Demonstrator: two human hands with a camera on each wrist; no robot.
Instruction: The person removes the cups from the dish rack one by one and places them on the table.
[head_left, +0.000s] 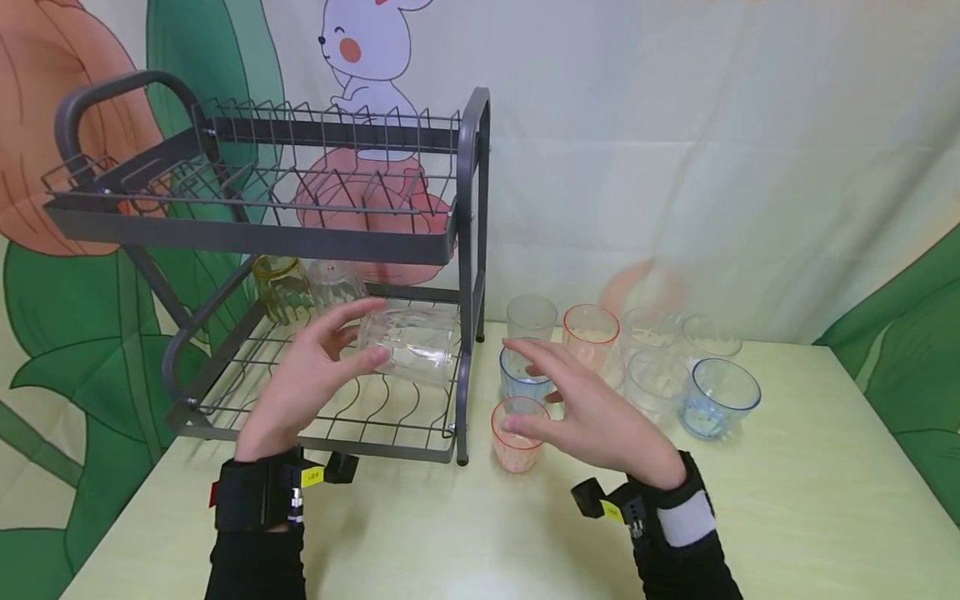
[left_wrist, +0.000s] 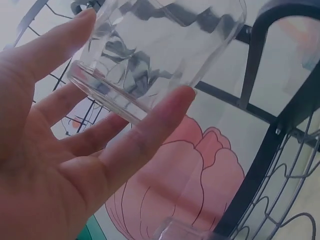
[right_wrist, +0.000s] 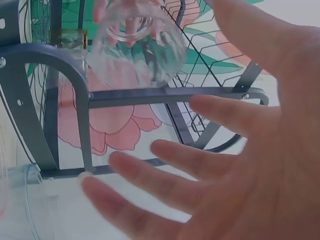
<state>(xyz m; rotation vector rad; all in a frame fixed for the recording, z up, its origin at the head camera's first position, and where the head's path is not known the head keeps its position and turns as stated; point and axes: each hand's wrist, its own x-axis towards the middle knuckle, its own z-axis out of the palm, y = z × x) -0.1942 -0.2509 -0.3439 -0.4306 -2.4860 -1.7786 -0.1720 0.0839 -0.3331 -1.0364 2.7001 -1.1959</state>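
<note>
My left hand [head_left: 318,367] holds a clear glass [head_left: 416,342] by its base end, thumb on one side and fingers on the other. The glass lies tipped on its side over the lower shelf of the dish rack [head_left: 247,242], mouth toward the right. In the left wrist view its faceted wall shows between thumb and fingertips. Near the pink glass [head_left: 517,450] and the blue glass [head_left: 517,375], my right hand [head_left: 585,408] is spread with nothing between its fingers [right_wrist: 165,160]. Its thumb overlaps the pink glass in the head view; contact cannot be made out.
A yellow glass [head_left: 283,287] and another clear glass [head_left: 333,287] stand at the lower shelf's far left. Right of the rack, several more glasses sit on the table [head_left: 810,467], among them an orange-rimmed glass [head_left: 591,333] and a blue-rimmed glass [head_left: 718,400]. A printed curtain [head_left: 720,150] hangs behind.
</note>
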